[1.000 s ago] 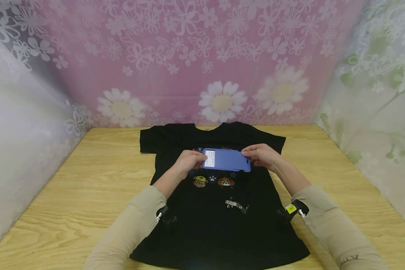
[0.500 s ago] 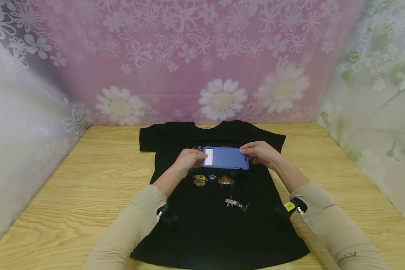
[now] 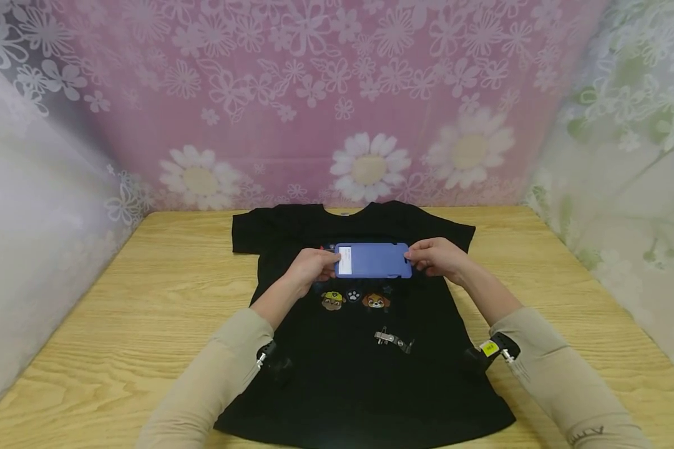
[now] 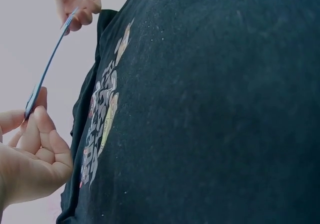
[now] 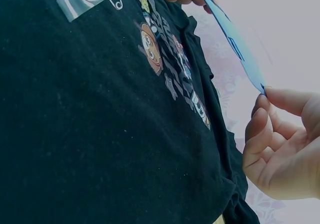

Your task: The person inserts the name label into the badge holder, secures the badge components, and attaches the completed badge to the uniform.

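Pink floral cloth (image 3: 292, 121) was hung behind the wooden tabletop (image 3: 163, 305), as seen in the head view. One black T-shirt (image 3: 342, 393) was spread there, and over its chest one blue card holder (image 3: 373, 260) was held between two hands, its long axis set left to right — the left end pinched by the left hand (image 3: 310, 268), the right end by the right hand (image 3: 439, 257). One strap clip (image 3: 393, 340) was seen lying nearer the body, closer to the right grip.

From the left wrist, the card holder was shown edge-on, apart from the fabric.

From the right wrist, its near end was seen pinched by thumb and fingers.
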Available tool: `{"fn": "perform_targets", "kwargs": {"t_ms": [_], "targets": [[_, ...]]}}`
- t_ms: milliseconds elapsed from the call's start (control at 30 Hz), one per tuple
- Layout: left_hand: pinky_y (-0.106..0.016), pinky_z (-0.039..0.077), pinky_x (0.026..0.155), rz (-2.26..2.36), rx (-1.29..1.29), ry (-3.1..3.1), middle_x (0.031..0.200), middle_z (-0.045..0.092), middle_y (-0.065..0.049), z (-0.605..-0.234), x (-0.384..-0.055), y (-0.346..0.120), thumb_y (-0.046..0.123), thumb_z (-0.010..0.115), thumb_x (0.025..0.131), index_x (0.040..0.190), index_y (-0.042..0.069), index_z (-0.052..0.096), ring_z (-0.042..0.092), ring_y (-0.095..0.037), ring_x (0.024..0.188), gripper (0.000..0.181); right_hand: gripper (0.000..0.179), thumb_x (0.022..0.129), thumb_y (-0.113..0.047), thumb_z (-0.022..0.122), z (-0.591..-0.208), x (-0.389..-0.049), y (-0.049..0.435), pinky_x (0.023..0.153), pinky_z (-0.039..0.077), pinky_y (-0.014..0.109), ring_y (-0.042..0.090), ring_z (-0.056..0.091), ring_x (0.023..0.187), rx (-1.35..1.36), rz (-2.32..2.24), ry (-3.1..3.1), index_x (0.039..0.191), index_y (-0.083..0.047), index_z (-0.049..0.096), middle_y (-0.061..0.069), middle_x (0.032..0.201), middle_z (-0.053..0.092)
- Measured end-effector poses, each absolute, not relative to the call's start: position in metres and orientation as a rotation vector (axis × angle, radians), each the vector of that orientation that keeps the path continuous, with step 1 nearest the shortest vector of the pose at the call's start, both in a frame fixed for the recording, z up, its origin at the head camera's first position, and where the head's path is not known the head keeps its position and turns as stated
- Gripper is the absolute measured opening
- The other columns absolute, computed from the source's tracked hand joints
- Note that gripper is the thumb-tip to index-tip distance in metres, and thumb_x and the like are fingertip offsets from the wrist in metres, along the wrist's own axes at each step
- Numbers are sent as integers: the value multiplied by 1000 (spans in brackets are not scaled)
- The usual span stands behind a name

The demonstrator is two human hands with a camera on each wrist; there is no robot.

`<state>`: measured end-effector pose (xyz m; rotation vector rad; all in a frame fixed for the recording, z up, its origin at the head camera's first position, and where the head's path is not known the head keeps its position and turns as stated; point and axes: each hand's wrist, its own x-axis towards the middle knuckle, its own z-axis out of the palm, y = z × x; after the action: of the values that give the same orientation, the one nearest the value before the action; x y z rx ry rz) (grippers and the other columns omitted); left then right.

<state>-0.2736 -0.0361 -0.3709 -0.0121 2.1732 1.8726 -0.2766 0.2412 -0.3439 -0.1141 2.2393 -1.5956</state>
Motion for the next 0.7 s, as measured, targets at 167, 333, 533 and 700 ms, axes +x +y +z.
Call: {"fn": "perform_targets", "kwargs": {"t_ms": [167, 333, 533, 700], "targets": [[-29, 45, 68, 1904, -2, 2157, 79, 63, -8, -371, -272, -38, 14, 59, 88, 101, -7, 64, 56, -15, 66, 25, 11, 91, -17, 60, -343, -276, 240, 57, 37, 25, 12, 51, 67, -87, -1639, 2198, 90, -5, 59, -1, 74, 55], [-29, 46, 68, 1908, 5, 2181, 78, 64, -8, -370, -272, -37, 13, 59, 88, 102, -8, 65, 56, -14, 64, 25, 9, 90, -15, 60, -342, -276, 235, 56, 37, 24, 12, 50, 66, -69, -1678, 2188, 88, -6, 59, -1, 73, 55], [-31, 45, 70, 1903, 37, 2176, 79, 64, -8, -370, -273, -36, 12, 59, 89, 105, -9, 65, 55, -13, 64, 27, 8, 89, -14, 61, -346, -278, 230, 58, 38, 25, 13, 51, 67, -63, -1682, 2216, 85, -8, 61, -1, 71, 56], [-32, 45, 71, 1884, 32, 2179, 81, 65, -8, -372, -272, -37, 13, 59, 89, 107, -8, 65, 55, -14, 65, 28, 9, 88, -15, 62, -349, -278, 227, 60, 39, 26, 15, 52, 71, -69, -1656, 2248, 87, -6, 62, -2, 73, 57]]}}
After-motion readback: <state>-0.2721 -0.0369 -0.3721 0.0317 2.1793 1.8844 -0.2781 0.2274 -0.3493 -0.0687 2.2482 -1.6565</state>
